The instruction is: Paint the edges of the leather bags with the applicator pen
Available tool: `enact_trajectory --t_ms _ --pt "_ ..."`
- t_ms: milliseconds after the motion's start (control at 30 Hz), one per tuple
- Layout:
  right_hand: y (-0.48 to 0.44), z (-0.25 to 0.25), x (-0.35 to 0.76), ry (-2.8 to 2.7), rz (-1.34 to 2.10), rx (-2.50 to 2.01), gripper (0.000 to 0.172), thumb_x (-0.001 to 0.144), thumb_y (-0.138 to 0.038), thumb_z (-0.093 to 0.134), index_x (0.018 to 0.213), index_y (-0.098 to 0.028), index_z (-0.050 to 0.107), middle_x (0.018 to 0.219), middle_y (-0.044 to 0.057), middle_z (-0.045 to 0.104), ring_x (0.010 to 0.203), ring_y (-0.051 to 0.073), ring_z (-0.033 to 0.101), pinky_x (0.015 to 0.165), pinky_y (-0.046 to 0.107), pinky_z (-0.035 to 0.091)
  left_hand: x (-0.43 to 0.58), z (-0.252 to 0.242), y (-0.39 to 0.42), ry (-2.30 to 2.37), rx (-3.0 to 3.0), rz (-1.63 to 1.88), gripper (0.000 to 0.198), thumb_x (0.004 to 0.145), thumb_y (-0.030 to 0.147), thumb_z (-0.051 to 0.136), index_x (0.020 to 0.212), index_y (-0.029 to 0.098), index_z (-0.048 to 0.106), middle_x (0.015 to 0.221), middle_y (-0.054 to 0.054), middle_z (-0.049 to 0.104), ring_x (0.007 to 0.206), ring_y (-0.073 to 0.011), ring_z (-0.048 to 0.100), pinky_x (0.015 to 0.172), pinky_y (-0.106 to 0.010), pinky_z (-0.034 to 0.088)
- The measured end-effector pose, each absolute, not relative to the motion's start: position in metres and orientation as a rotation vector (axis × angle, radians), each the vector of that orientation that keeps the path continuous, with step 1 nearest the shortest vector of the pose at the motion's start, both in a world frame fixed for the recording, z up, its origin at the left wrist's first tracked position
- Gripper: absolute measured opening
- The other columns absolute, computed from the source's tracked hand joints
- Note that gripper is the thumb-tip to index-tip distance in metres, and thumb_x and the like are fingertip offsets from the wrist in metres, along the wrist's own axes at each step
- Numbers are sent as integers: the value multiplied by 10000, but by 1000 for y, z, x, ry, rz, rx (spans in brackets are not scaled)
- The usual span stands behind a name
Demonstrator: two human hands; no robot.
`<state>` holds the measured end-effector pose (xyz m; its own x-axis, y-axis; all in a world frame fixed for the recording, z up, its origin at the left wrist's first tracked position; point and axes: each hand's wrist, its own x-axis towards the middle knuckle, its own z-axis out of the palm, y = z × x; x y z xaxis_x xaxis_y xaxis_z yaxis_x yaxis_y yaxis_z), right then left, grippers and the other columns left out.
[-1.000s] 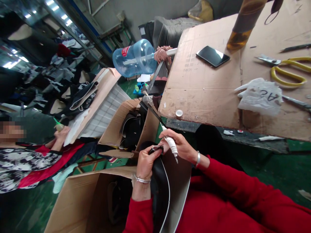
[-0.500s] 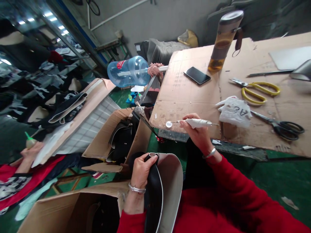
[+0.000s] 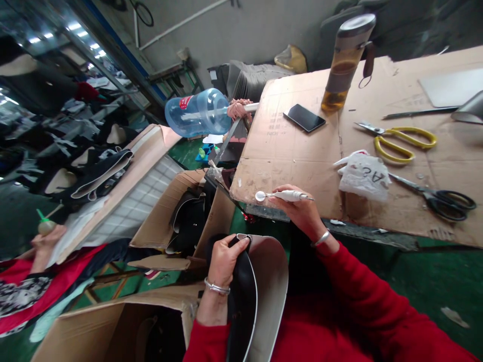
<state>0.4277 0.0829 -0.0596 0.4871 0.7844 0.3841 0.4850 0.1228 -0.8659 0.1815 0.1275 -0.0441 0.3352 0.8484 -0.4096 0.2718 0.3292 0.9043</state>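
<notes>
My left hand (image 3: 224, 260) pinches the top edge of a black leather-like piece (image 3: 242, 296) with a pale inner side, held upright and curved over my lap. Between the fingers of my right hand (image 3: 303, 211) is a slim tool with a white wrapped handle (image 3: 290, 195) and a thin metal end. The front of this tool points left, at a small white round cap (image 3: 260, 196) on the near left corner of the cardboard-covered table (image 3: 279, 156). Whether its tip touches the cap I cannot tell.
On the table are a phone (image 3: 304, 118), a tea bottle (image 3: 346, 65), yellow scissors (image 3: 405, 143), black scissors (image 3: 449, 203) and a crumpled white plastic bag (image 3: 364, 176). Cardboard boxes (image 3: 151, 231) with black pieces stand left. A co-worker's hand (image 3: 49, 239) holds a green-tipped bottle.
My right hand has moved slightly left and down with the white-handled tool, which is now closer to the cap. My left hand keeps its grip on the black piece, a little further right.
</notes>
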Motion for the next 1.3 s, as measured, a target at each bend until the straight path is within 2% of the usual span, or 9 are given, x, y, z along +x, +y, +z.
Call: enact_trajectory --t_ms 100,300,567,833,1300 --pt "82 -60 428 -1138 322 -1513 256 908 -469 720 958 -218 725 920 41 743 804 202 676 704 281 492 182 -45 128 1192 1267 506 277 689 401 861 801 154 804 757 -36 755 671 -162 631 621 -225 464" --pt "84 -55 429 -1058 280 -1502 286 915 -475 708 900 -189 726 831 34 731 670 165 643 613 271 457 180 -48 127 1172 1380 464 278 755 425 816 836 160 798 760 -29 738 694 -162 609 632 -228 443" --pt "82 -36 433 -623 492 -1239 380 924 -531 675 858 -157 687 761 71 744 598 160 658 536 263 516 178 -38 123 1138 1559 437 259 789 429 783 769 171 764 732 -5 651 719 -153 553 654 -231 407" --pt "55 -37 388 -836 1001 -1138 372 886 -513 719 778 -160 673 666 43 702 547 140 609 502 250 495 179 -30 117 1118 1583 461 238 781 402 781 728 171 763 700 2 606 702 -152 533 670 -242 394" --pt "54 -56 377 -922 1038 -1230 360 903 -515 695 797 -172 665 670 36 696 556 146 599 509 248 463 177 -32 112 1124 1594 453 218 776 399 786 781 181 784 740 -13 656 752 -181 570 705 -251 403"
